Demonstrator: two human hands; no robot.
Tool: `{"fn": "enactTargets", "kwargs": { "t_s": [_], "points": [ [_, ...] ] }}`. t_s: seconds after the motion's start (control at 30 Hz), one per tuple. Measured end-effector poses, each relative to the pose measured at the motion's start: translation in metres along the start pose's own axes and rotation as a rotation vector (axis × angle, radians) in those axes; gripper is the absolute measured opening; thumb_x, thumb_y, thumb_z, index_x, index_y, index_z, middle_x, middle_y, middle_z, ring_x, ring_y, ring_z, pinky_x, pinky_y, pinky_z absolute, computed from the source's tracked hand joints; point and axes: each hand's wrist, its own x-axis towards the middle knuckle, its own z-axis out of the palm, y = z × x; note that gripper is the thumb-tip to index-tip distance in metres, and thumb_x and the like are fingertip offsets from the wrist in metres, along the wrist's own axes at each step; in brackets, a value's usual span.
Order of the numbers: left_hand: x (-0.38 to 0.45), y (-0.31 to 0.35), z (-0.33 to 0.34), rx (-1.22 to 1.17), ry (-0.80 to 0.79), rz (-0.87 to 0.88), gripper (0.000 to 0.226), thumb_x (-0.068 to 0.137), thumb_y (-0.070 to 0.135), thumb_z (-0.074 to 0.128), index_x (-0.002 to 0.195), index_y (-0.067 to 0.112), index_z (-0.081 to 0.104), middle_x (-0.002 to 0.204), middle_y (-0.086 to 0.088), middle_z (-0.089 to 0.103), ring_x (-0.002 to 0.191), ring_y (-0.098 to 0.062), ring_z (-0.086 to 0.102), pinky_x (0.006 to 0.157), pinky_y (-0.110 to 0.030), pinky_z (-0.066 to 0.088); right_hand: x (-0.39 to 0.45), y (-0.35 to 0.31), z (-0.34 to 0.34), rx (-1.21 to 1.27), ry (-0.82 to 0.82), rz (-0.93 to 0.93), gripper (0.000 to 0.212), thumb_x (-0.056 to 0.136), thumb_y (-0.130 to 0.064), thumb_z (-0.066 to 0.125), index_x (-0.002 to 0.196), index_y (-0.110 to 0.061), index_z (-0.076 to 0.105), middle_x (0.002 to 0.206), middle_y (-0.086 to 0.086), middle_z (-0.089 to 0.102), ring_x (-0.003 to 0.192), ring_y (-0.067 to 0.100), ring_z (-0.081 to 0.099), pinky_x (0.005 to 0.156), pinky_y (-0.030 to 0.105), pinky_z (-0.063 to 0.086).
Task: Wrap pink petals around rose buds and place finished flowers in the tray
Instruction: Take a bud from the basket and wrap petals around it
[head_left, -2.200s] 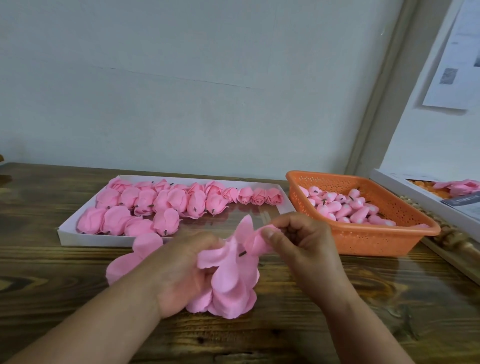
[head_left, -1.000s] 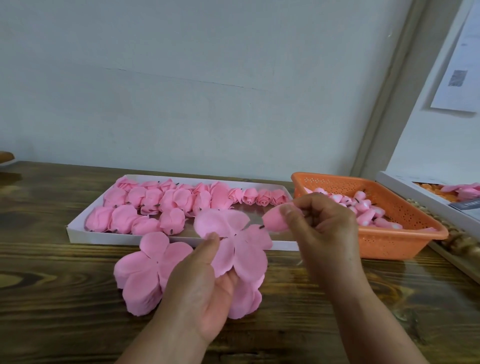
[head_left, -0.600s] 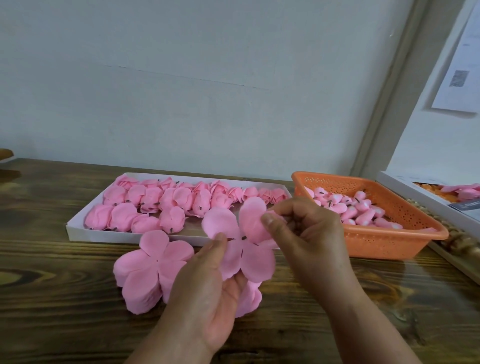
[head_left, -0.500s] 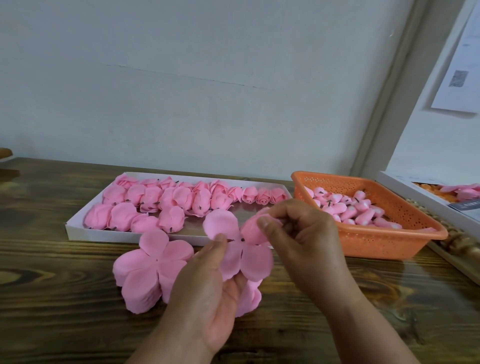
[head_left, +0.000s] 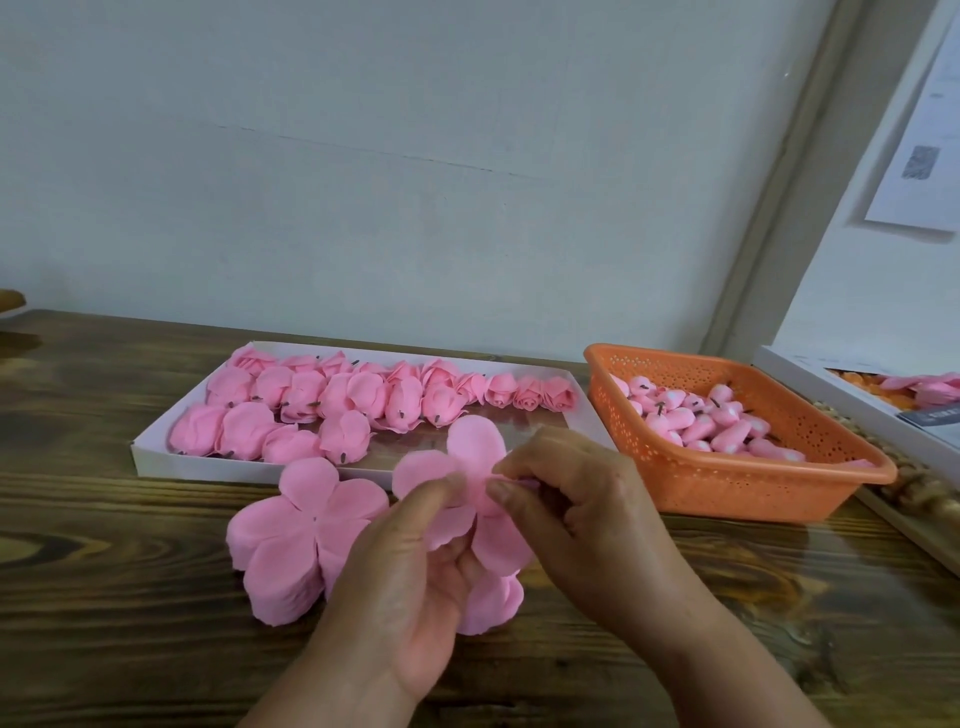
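Observation:
My left hand (head_left: 410, 577) holds a pink five-lobed petal sheet (head_left: 467, 462) upright above the table, thumb on its front. My right hand (head_left: 576, 499) pinches at the sheet's centre, fingers curled; the rose bud it holds is almost hidden behind them. A stack of flat pink petal sheets (head_left: 301, 530) lies on the wood just left of my left hand. Behind it stands the white tray (head_left: 156, 462) with several finished pink roses (head_left: 343, 400). An orange basket (head_left: 737, 488) at the right holds several pink buds (head_left: 696, 421).
The dark wooden table (head_left: 104, 597) runs to a pale wall close behind the tray. At the far right edge lies a white box (head_left: 810, 384) with more pink and orange flowers, and a beaded strip beside the basket.
My right hand brought the bud from beside the basket down onto the centre of the petal sheet. One petal lobe now stands up behind my fingers. My left hand stayed in place.

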Motion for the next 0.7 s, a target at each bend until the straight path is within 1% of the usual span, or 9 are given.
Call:
{"fn": "enactTargets", "kwargs": {
  "t_s": [0.07,0.13,0.17,0.23,0.3,0.37,0.47,0.6,0.7],
  "points": [
    [0.0006,0.0041,-0.0008,0.039,0.042,-0.032,0.028,0.053,0.009,0.068,0.078,-0.003,0.073,0.068,-0.017,0.068,0.053,-0.020,0.067,0.046,-0.029,0.055,-0.0004,-0.0013,-0.0029,-0.014,-0.037,-0.029,0.009,0.081,-0.013,0.063,0.073,-0.009,0.066,0.069,-0.005,0.055,0.062,0.009,0.051,0.052,0.031,0.045],
    [0.0002,0.0084,0.0009,0.097,0.062,-0.053,0.015,0.048,0.004,0.069,0.062,0.000,0.074,0.063,-0.015,0.068,0.050,-0.019,0.066,0.044,-0.027,0.053,-0.0006,-0.0024,-0.0046,-0.030,-0.065,-0.053,0.008,0.081,-0.012,0.063,0.073,-0.009,0.066,0.069,-0.005,0.055,0.062,0.009,0.051,0.051,0.032,0.045],
    [0.0007,0.0092,0.0020,0.121,0.081,-0.058,0.010,0.053,-0.001,0.069,0.062,-0.001,0.072,0.060,-0.014,0.067,0.048,-0.018,0.065,0.042,-0.026,0.052,-0.0007,-0.0030,-0.0049,-0.035,-0.074,-0.064,0.008,0.080,-0.012,0.064,0.073,-0.009,0.065,0.069,-0.005,0.055,0.061,0.009,0.051,0.050,0.032,0.045],
    [0.0020,0.0092,0.0024,0.146,0.139,-0.065,0.007,0.072,-0.009,0.064,0.074,-0.003,0.067,0.056,-0.011,0.065,0.045,-0.016,0.064,0.041,-0.024,0.051,-0.0008,-0.0041,-0.0051,-0.038,-0.085,-0.075,0.007,0.080,-0.012,0.064,0.073,-0.011,0.065,0.070,-0.007,0.055,0.061,0.006,0.051,0.050,0.029,0.045],
    [0.0029,0.0083,0.0021,0.165,0.194,-0.054,0.005,0.084,-0.003,0.062,0.086,-0.001,0.065,0.056,-0.009,0.066,0.046,-0.016,0.065,0.039,-0.024,0.050,-0.0010,-0.0052,-0.0046,-0.045,-0.094,-0.080,0.006,0.080,-0.012,0.064,0.074,-0.012,0.065,0.070,-0.008,0.056,0.061,0.005,0.051,0.050,0.029,0.045],
    [0.0028,0.0073,0.0016,0.203,0.214,-0.043,0.010,0.088,0.004,0.062,0.095,0.000,0.066,0.057,-0.008,0.066,0.047,-0.017,0.065,0.039,-0.024,0.049,-0.0015,-0.0058,-0.0035,-0.059,-0.101,-0.077,0.007,0.080,-0.014,0.063,0.073,-0.013,0.065,0.069,-0.006,0.056,0.061,0.007,0.051,0.050,0.033,0.045],
    [0.0017,0.0062,0.0015,0.261,0.157,-0.044,0.013,0.090,0.011,0.061,0.091,0.000,0.068,0.057,-0.009,0.065,0.048,-0.019,0.065,0.044,-0.029,0.054,-0.0021,-0.0050,-0.0008,-0.070,-0.124,-0.050,0.009,0.080,-0.015,0.062,0.072,-0.011,0.065,0.069,-0.005,0.056,0.061,0.010,0.052,0.051,0.037,0.046],
    [0.0005,0.0053,-0.0005,0.304,0.113,0.001,0.019,0.088,0.012,0.061,0.079,0.005,0.076,0.071,-0.013,0.071,0.058,-0.019,0.069,0.052,-0.033,0.056,-0.0003,-0.0023,0.0008,-0.045,-0.149,0.013,0.012,0.080,-0.017,0.059,0.072,-0.011,0.065,0.068,-0.007,0.054,0.062,0.009,0.051,0.053,0.036,0.045],
    [-0.0015,0.0058,0.0002,0.341,0.073,0.008,0.018,0.089,0.014,0.060,0.086,0.004,0.074,0.069,-0.011,0.069,0.057,-0.019,0.066,0.056,-0.033,0.054,-0.0001,-0.0021,0.0019,-0.035,-0.153,0.041,0.012,0.080,-0.016,0.059,0.071,-0.010,0.064,0.068,-0.006,0.056,0.062,0.010,0.052,0.055,0.037,0.046]
  ]
}}
